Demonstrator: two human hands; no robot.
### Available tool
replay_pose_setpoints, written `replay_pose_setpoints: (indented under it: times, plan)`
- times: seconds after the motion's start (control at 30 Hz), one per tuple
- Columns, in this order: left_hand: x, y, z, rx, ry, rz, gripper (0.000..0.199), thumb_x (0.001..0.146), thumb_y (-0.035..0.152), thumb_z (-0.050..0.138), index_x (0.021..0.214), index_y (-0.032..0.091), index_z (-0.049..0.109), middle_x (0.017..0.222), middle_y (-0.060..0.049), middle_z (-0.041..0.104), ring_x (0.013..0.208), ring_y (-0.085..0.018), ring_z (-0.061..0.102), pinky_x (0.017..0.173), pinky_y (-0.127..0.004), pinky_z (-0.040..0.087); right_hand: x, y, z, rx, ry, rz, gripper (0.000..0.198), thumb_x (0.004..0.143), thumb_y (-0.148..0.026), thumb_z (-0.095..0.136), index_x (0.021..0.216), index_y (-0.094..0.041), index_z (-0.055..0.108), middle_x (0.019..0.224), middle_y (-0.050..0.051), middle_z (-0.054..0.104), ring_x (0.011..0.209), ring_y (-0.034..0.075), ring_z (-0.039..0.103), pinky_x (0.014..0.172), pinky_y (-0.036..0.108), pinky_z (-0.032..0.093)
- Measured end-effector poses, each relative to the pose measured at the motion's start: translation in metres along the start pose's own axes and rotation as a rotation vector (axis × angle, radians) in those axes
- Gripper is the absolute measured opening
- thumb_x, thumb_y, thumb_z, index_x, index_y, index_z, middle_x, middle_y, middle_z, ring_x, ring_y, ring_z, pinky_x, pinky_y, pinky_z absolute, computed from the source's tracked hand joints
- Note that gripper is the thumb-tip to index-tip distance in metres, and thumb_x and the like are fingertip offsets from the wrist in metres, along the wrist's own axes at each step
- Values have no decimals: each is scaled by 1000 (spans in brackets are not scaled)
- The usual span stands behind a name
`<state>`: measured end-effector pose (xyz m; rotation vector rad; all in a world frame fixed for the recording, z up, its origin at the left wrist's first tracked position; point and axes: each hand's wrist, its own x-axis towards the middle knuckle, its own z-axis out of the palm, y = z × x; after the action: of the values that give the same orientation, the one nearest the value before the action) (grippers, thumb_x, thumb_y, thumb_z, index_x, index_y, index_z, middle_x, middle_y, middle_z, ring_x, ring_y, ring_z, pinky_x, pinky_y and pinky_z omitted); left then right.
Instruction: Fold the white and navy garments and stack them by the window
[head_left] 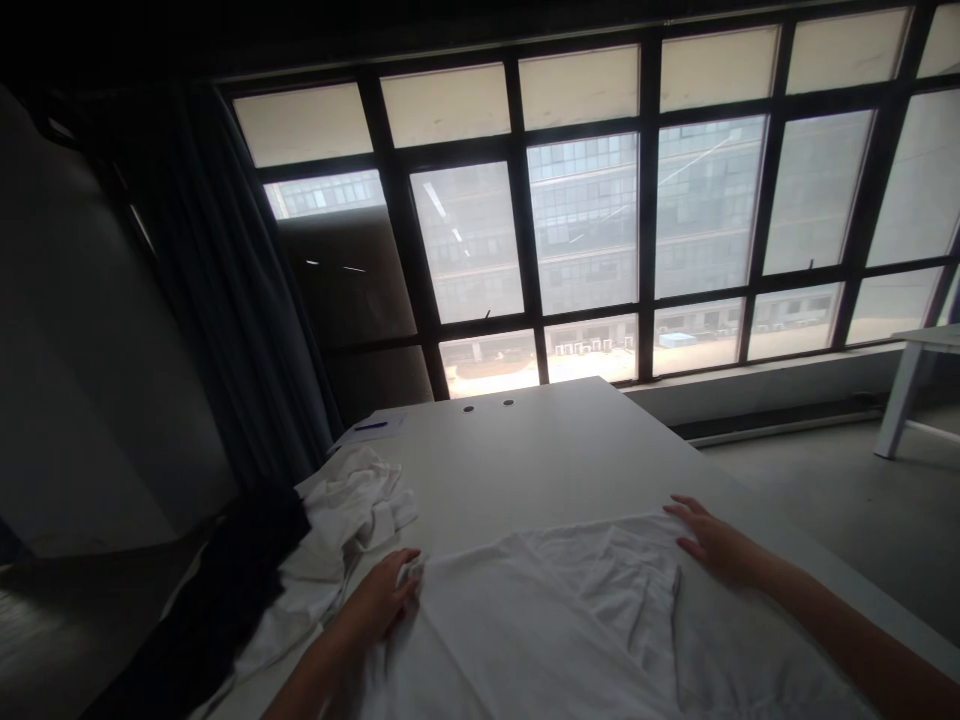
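A white T-shirt [525, 620] is spread over the near part of the table, its far edge stretched between my hands. Creases and a folded-over layer run down its right side. My left hand [390, 592] is closed on the shirt's far left corner, where a bit of bunched cloth shows by the fingertips. At the far right corner, my right hand [709, 540] grips the edge between thumb and fingers. The lower part of the shirt runs out of view.
A crumpled heap of white cloth [356, 510] lies left on the white table [525, 450], beside dark cloth [225, 590] at its edge. Paper with a pen [371, 427] sits at the far left corner. Beyond are windows and a dark curtain [225, 260]; another table [907, 390] stands right.
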<state>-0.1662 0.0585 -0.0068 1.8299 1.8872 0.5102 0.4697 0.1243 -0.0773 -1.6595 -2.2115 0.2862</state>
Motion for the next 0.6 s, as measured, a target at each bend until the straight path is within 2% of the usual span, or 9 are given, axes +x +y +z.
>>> replay_pose_setpoints:
  times: [0.07, 0.17, 0.23, 0.33, 0.43, 0.5, 0.6]
  plan:
    - [9, 2, -2, 104, -11, 67, 43, 86, 39, 53, 125, 21, 60, 122, -9, 68, 83, -21, 69, 78, -29, 54, 13, 5, 3, -6, -13, 19, 56, 87, -33, 48, 140, -15, 53, 151, 18, 48, 129, 26, 56, 109, 36, 41]
    - [17, 6, -4, 205, -9, 146, 33, 83, 29, 57, 113, 22, 66, 113, -7, 71, 106, -23, 65, 96, -29, 46, 26, 4, 2, -8, -44, 53, 49, 86, -28, 48, 132, -15, 59, 134, 16, 62, 120, 25, 61, 105, 34, 43]
    - [20, 7, -4, 211, -17, 136, 26, 81, 27, 58, 105, 20, 68, 105, -7, 71, 101, -22, 66, 92, -29, 46, 30, 0, -2, -25, -57, 77, 42, 85, -25, 50, 124, -16, 64, 126, 14, 66, 112, 24, 64, 99, 33, 45]
    - [26, 9, -2, 211, -53, 95, 14, 81, 26, 57, 89, 20, 66, 86, -4, 71, 76, -20, 67, 72, -27, 49, 37, -7, -8, -43, -75, 88, 26, 83, -22, 54, 103, -18, 71, 111, 10, 69, 97, 21, 67, 89, 30, 46]
    - [37, 15, -4, 190, -64, 59, 12, 84, 22, 52, 88, 20, 63, 71, 0, 68, 57, -16, 63, 57, -24, 45, 52, -12, -13, -47, -62, 108, 12, 79, -20, 60, 84, -18, 70, 98, 8, 70, 87, 20, 65, 80, 28, 45]
    - [48, 23, -8, 175, -32, 57, 14, 88, 21, 47, 92, 19, 61, 71, 0, 68, 56, -15, 62, 56, -23, 44, 66, -15, -17, -50, -14, 143, 11, 81, -19, 58, 84, -17, 69, 92, 8, 71, 83, 20, 64, 75, 29, 43]
    - [65, 39, -18, 169, 53, 88, 17, 92, 23, 45, 94, 18, 61, 83, -2, 70, 73, -17, 66, 67, -24, 46, 87, -22, -23, -55, 127, 209, 18, 89, -20, 50, 94, -15, 66, 94, 12, 70, 85, 21, 63, 75, 30, 41]
